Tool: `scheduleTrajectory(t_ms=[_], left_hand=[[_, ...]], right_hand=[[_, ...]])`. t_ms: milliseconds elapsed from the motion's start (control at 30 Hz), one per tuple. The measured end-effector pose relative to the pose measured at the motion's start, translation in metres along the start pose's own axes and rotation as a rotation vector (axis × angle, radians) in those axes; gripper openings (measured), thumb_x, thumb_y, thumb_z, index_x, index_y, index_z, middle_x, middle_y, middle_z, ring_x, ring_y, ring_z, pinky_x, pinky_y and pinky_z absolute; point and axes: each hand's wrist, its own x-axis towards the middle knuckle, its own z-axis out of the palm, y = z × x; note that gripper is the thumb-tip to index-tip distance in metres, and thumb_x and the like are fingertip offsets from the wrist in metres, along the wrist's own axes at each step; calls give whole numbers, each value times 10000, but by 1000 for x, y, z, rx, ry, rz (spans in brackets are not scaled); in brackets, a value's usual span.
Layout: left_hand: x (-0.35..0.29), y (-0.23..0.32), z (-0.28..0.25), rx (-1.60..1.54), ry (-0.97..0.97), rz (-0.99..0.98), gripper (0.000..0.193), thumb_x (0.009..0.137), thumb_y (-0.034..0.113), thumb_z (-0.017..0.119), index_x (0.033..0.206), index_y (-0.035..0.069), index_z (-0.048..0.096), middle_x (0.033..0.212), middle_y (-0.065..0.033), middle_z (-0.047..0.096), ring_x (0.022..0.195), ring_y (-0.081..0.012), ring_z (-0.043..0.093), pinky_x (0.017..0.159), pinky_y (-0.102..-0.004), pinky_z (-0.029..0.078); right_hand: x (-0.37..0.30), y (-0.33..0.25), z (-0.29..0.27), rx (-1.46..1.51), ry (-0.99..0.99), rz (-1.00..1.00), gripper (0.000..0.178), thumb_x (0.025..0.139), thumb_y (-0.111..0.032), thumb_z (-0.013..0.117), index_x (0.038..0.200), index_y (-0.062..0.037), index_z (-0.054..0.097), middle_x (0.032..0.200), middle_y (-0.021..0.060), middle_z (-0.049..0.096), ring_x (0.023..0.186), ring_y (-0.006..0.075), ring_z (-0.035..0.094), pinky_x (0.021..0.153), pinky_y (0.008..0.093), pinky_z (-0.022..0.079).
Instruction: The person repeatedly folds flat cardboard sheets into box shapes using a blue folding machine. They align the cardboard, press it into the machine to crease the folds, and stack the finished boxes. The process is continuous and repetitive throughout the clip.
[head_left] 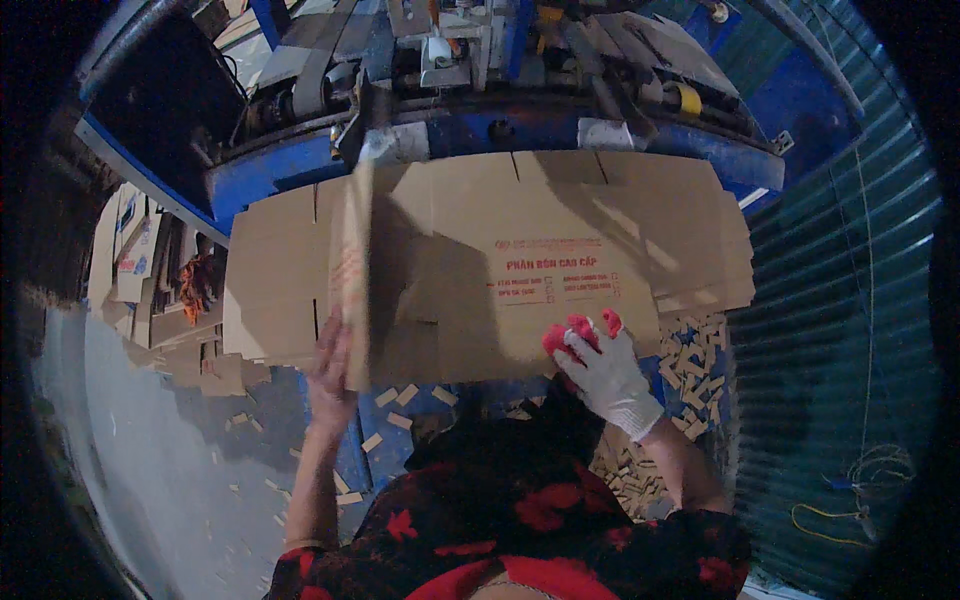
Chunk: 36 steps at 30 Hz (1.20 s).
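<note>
A flat brown cardboard box sheet (450, 300) with red print lies across the stack in front of me. Its left panel (352, 270) stands raised, nearly edge-on and slightly blurred. My bare left hand (332, 372) is closed on the near end of that panel, its thumb side hidden. My right hand (600, 375), in a white knitted glove with red fingertips, rests on the sheet's near right edge, fingers apart and pressing on top. More flat cardboard sheets (270, 280) lie underneath, showing at the left and right.
Beyond the stack stands a blue machine (460, 135) with rollers and belts. Cardboard piles (140, 260) and an orange-brown bundle (195, 285) lie at the left. Small cardboard offcuts (690, 365) litter the floor. A green corrugated wall (830, 330) closes the right side, with a yellow cable (825, 512).
</note>
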Motion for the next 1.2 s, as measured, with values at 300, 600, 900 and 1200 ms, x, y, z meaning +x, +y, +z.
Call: scheduleTrajectory(t_ms=[300, 600, 900, 1200], left_hand=[[98, -6, 21, -38, -11, -42, 645, 724, -60, 562, 1349, 90, 505, 1377, -142, 496, 1320, -357, 409, 1084, -428, 357], [186, -57, 68, 99, -11, 48, 492, 864, 95, 489, 1356, 80, 489, 1385, -156, 482, 1314, -359, 412, 1104, -430, 317], [282, -113, 116, 356, -55, 93, 524, 870, 132, 440, 1393, 148, 447, 1421, -129, 438, 1307, -353, 398, 1092, -427, 322], [327, -78, 135, 360, 68, 33, 423, 884, 94, 493, 1302, 35, 458, 1284, -175, 537, 1222, -325, 485, 980, -418, 423]], right_hand=[[44, 88, 23, -226, 185, -60, 354, 815, -185, 532, 1156, -178, 625, 1214, 111, 544, 1152, 364, 505, 944, 594, 386], [115, 157, 51, -18, 335, 11, 295, 831, -167, 524, 1105, -145, 633, 1251, 86, 542, 1184, 343, 476, 1001, 524, 394], [216, 250, 51, -229, 121, -59, 524, 784, -48, 541, 1300, -134, 510, 1349, 122, 494, 1244, 349, 452, 1076, 464, 333], [266, 279, 6, -41, 298, 155, 509, 807, -59, 565, 1309, -133, 518, 1305, 166, 527, 1163, 374, 516, 1023, 470, 375]])
